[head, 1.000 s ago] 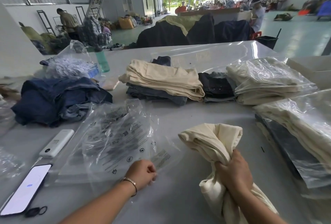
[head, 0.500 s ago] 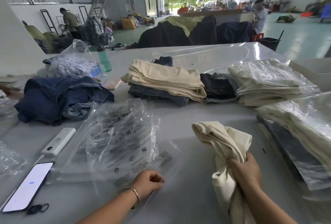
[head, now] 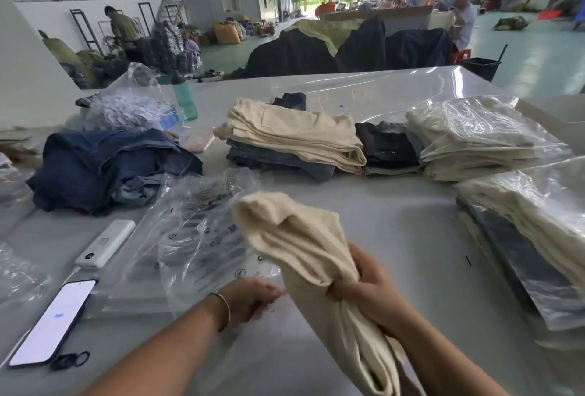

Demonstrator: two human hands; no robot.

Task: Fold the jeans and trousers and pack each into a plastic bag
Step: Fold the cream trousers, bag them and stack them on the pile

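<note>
In the head view, the right hand (head: 368, 292) grips a bunched pair of cream cotton trousers (head: 311, 256) and holds it lifted above the grey table (head: 395, 224). The left hand (head: 250, 296) is blurred, with fingers loosely curled at the edge of a clear printed plastic bag (head: 202, 237); whether it pinches the bag I cannot tell.

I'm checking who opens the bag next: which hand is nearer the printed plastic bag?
Left. The left hand sits at the near edge of the printed plastic bag. The right hand is off to the bag's right, gripping the cream trousers.
</note>
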